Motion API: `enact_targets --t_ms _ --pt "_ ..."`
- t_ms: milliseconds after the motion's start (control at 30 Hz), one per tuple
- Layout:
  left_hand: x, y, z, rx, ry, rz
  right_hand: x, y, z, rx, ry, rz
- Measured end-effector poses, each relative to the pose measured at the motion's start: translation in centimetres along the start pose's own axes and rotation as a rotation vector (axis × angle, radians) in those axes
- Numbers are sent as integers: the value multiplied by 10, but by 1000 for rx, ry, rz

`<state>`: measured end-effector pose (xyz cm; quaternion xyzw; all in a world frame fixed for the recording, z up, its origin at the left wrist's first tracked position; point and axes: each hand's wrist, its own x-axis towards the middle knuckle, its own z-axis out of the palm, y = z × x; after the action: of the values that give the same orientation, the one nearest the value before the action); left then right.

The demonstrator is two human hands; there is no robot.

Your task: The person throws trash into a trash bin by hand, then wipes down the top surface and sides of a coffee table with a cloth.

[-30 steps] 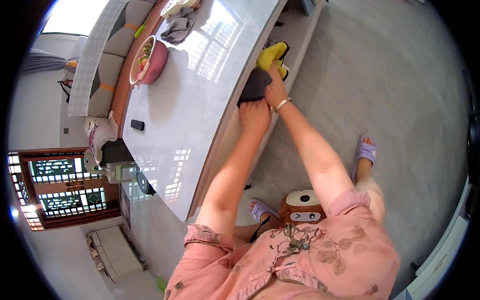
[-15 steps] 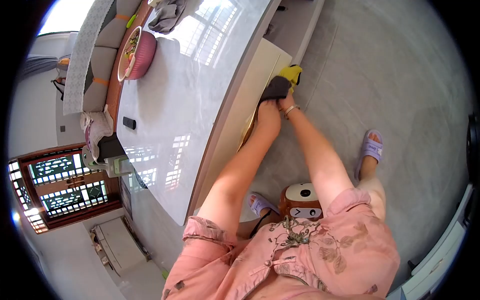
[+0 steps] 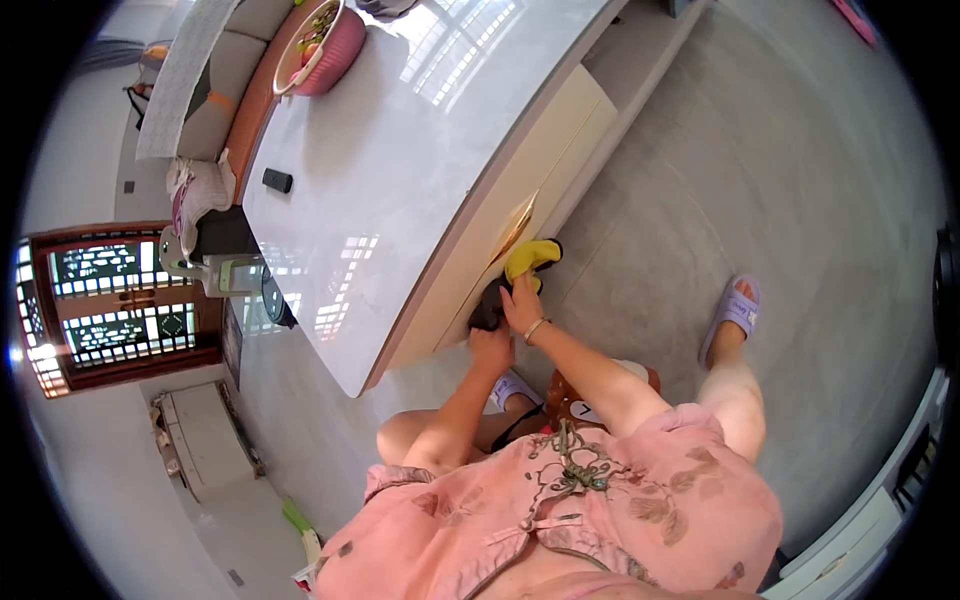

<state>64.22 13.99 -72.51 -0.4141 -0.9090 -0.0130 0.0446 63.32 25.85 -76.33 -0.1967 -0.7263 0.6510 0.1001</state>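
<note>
A yellow and dark-grey cloth (image 3: 532, 260) is bunched against the cream drawer front (image 3: 440, 315) of the low table. My left hand (image 3: 492, 350) has its fingers closed on the dark part, their tips partly hidden. Just beside it, my right hand (image 3: 522, 306) grips the cloth where the yellow and dark parts meet, a bracelet on its wrist. Further along the same front is a gold-coloured handle strip (image 3: 517, 228).
The glossy white tabletop (image 3: 400, 170) carries a pink basket (image 3: 335, 60) and a black remote (image 3: 277, 181). A brown stool with a cartoon face (image 3: 573, 400) stands between my legs. Grey floor (image 3: 790, 170) lies to the right; a sofa (image 3: 225, 75) is beyond the table.
Both hands have come closer to my body along the drawer front, bringing the cloth with them. The gold handle strip is now more exposed. My view has shifted.
</note>
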Motion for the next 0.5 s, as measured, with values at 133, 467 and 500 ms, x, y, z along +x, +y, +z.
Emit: enact_targets --t_ms 133,467,500 --pt "55 14 -27 -195 33 18 31 -38 -26 32 156 -63" --pt "28 3 -31 -267 68 -40 10 -14 8 12 73 -64" --pt "2 -8 -16 -175 -23 -87 -4 -15 21 37 68 -63"
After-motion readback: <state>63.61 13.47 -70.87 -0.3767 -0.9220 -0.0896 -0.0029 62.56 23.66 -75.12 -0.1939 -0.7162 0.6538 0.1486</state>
